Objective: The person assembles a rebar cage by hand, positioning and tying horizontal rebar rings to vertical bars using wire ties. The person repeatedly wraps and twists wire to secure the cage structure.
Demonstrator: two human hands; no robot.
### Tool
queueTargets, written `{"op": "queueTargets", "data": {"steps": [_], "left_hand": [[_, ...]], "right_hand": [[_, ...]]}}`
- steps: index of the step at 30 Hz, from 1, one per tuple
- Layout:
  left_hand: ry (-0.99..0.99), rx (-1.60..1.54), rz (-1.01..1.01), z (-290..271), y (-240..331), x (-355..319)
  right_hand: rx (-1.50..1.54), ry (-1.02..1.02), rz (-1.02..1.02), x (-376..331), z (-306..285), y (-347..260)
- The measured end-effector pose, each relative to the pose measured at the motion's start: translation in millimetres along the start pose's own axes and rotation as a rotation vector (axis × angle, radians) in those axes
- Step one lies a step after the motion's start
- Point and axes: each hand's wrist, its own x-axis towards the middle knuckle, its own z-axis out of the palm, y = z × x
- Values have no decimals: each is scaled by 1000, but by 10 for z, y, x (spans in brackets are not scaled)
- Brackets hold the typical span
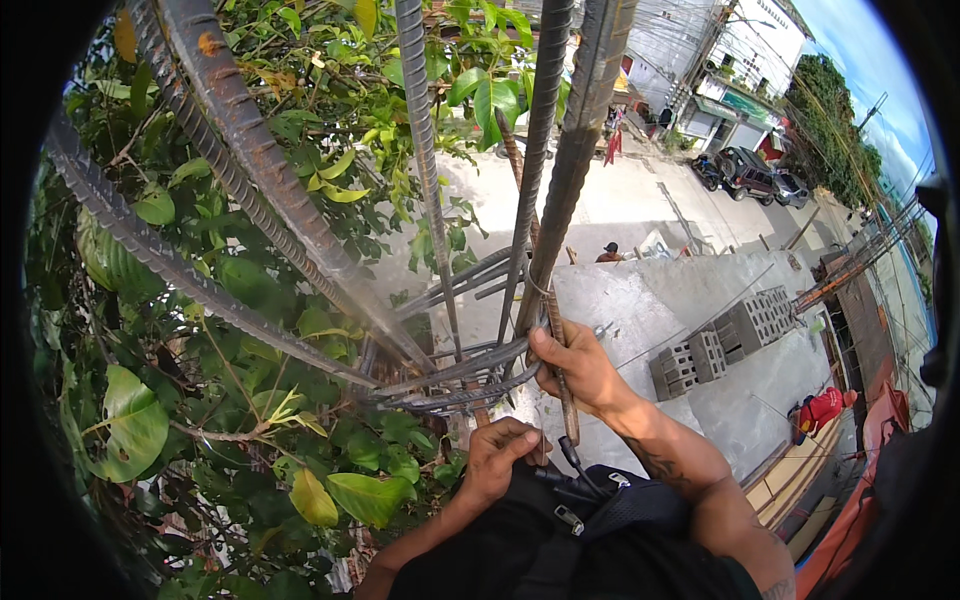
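Several ribbed steel rebars point(560, 170) rise from below me, with bent rebar stirrups point(450, 385) stacked around them. My right hand point(585, 372) is closed at the stirrups' corner, its thumb and fingers against the thick upright bar. A thinner rusty rod point(567, 410) runs down beside that hand's fingers. Lower and to the left, my left hand point(500, 455) has its fingers curled in a pinch just below the stirrups. Whatever sits between those fingertips is too small to make out. A black bag point(625, 500) with zips lies against my body.
Dense leafy branches point(250, 290) crowd the left side, some between the bars. Far below on the right are a concrete slab point(640, 300), stacked hollow blocks point(725, 340) and a person in red point(822, 412). Parked vehicles point(750, 175) and overhead cables point(870, 260) lie beyond.
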Motion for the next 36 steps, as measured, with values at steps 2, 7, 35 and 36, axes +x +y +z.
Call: {"op": "queueTargets", "data": {"steps": [2,7,35,36], "left_hand": [[35,-49,-133,101,145,39],[-51,162,-231,268,459,122],[0,-555,-521,950,1376,597],[2,-587,-514,982,1365,650]], "right_hand": [[0,13,-11,-3,3,18],[-56,-25,8,23,-55,2],[-80,123,-534,-118,-233,460],[-68,152,-572,-86,-206,445]]}}
